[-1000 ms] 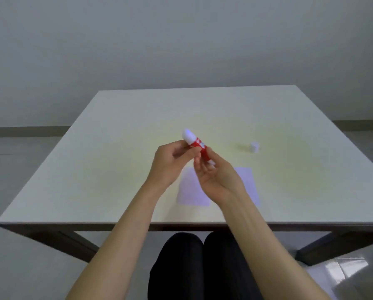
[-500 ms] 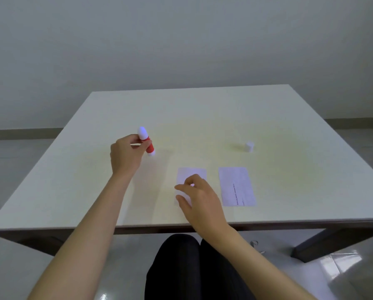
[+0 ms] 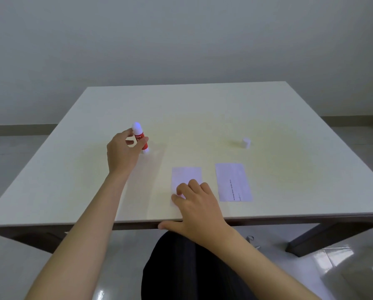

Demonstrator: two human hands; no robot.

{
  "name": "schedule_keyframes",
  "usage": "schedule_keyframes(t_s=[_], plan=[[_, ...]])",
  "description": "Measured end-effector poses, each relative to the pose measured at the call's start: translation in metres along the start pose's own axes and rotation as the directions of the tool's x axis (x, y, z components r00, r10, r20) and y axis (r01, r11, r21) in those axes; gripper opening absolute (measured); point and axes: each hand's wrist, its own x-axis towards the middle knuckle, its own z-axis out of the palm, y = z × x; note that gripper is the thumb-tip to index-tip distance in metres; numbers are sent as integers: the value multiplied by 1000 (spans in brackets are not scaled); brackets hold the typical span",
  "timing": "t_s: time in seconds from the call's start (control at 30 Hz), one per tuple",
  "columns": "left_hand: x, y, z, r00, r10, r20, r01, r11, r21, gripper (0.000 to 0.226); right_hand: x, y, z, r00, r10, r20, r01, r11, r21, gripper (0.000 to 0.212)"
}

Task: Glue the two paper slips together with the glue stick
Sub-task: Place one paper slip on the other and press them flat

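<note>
Where the near edge of the table (image 3: 51,215) cuts across the view, the right hand (image 3: 197,207) lies over it, palm down, fingers bent with their tips pressing on the left paper slip (image 3: 186,176); its thumb hangs off the edge, and it pins the paper without closing on it. Two slips lie flat on the table, side by side and apart: this one, and the right paper slip (image 3: 233,181), which carries a thin line of print along its length and is touched by nothing. Farther back and to the left, the left hand (image 3: 123,153) holds the single glue stick (image 3: 140,137) between thumb and fingers, red body upright or nearly so; its lower end seems to meet the tabletop, though that is hard to tell. One small white cap (image 3: 246,143) stands alone on the far right. The tabletop is pale, square and matte on dark legs, with a plain grey wall behind and glossy floor tiles below.
</note>
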Motion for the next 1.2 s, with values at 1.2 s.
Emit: schedule_keyframes(t_s=[1.2], plan=[[-115,96,52,874,-184,449,431,720,-544,9,-31,99,-40,635,723,271,-190,-194,963,8]])
